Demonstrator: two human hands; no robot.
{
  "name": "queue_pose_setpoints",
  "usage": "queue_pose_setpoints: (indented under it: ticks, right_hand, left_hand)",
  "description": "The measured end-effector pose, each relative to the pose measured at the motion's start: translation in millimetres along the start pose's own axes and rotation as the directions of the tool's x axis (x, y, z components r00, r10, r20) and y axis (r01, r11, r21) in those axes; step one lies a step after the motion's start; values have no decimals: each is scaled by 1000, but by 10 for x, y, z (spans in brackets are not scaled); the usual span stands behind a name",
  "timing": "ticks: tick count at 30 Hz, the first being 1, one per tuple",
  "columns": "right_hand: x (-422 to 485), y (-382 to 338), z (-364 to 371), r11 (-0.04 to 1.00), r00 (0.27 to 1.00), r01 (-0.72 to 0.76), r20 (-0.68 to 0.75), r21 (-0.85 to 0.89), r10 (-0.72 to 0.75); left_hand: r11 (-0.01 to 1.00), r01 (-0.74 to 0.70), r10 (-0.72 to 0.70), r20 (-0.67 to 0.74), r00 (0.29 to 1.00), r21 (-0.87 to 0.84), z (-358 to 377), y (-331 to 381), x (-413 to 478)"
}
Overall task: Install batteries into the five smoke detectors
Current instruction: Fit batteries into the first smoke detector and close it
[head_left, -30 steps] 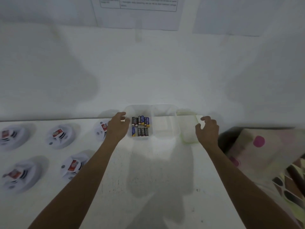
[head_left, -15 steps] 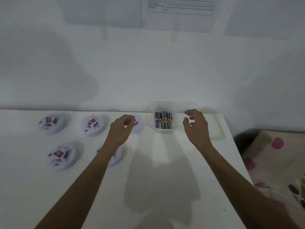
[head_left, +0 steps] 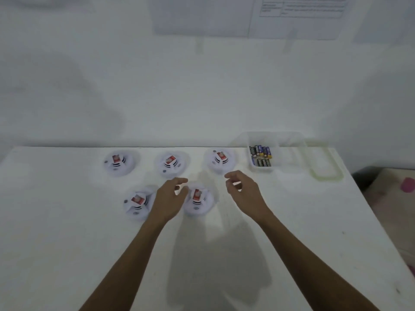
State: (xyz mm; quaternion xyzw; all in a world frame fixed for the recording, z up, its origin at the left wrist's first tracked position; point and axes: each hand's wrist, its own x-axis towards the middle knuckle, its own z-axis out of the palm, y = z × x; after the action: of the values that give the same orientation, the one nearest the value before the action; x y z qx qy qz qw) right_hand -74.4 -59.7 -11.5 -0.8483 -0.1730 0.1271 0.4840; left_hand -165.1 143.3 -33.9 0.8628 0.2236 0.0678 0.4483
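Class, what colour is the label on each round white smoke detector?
Red: the small label on the round white smoke detector, head view, slightly blurred.

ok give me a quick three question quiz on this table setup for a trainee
1. How many round white plastic smoke detectors lie on the white table?
2. True or false: the left hand and the right hand both hold nothing.
3. Where are the dark cylindrical batteries?
A. in the clear plastic container to the right of the back row
B. loose on the table's near edge
C. stacked on top of a detector

Key: 1 five; 2 true; 3 A
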Motion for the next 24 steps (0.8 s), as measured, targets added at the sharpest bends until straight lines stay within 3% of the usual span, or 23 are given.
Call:
queue_pose_setpoints:
  ticks: [9, 13, 18, 24]
  right_hand:
    - [-163, 51, 570, 965, 967, -231, 82, -127, 242]
    - [-195, 96, 612, 973, 972, -192, 112, -128, 207]
    - [-206, 102, 590, 967, 963, -252, 107, 41, 247]
    - [-257, 76, 400, 910, 953, -302, 91, 286, 288]
  left_hand:
    - [999, 51, -51, 159, 986, 4, 37, -104, -191]
    - [1000, 31, -31, 157, 987, 4, 64, -66, -206]
    - [989, 142, -136, 113, 984, -50, 122, -30, -174]
    - [976, 160, -151, 73, 986, -151, 195, 152, -183]
